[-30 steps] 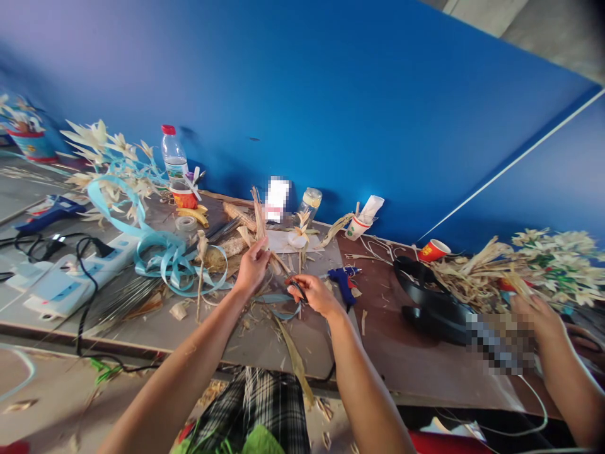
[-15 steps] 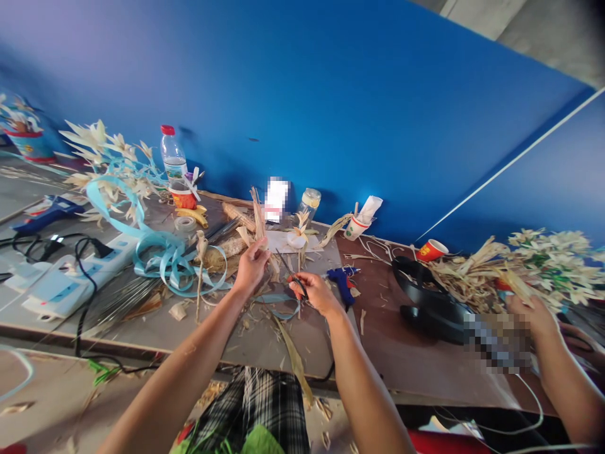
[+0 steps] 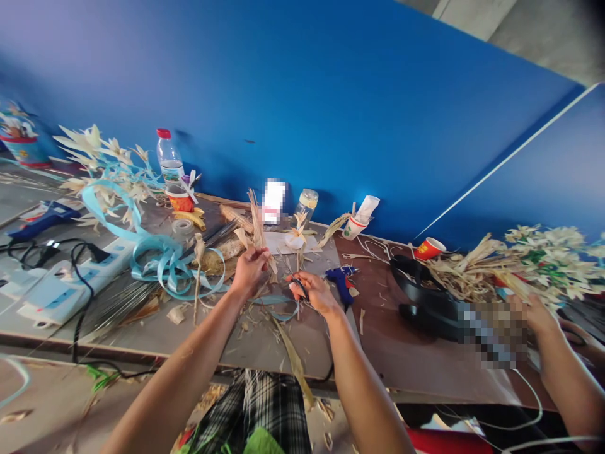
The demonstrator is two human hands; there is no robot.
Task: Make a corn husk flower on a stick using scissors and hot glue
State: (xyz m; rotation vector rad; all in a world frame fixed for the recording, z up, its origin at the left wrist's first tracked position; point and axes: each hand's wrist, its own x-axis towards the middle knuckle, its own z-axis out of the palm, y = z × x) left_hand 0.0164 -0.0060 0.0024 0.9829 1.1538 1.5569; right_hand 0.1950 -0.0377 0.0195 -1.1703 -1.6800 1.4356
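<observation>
My left hand [image 3: 251, 270] is closed in a pinch, and a small pale strip of dried corn husk [image 3: 273, 265] shows at its fingertips. Part of that strip is hidden by the fingers. Just to the right, my right hand [image 3: 316, 292] grips black-handled scissors [image 3: 300, 288], blades pointing up and left near the husk. Taller dried husk leaves [image 3: 256, 221] rise behind my left hand. Beyond the scissors, a pale husk flower [image 3: 297, 236] rests on white paper [image 3: 275, 243]. A blue glue gun [image 3: 341, 281] lies right of my right hand.
Light-blue ribbon [image 3: 165, 265], a corn cob [image 3: 236, 218] and a power strip [image 3: 80, 284] occupy the left. A bottle [image 3: 169, 157] and glass jar [image 3: 307, 205] stand at the blue wall. On the right are black headgear [image 3: 430, 315] and another person's hand [image 3: 541, 318].
The view has shifted slightly. My left hand has come down a little. The scissor blades look shorter and less spread to view; both hands keep their hold.
</observation>
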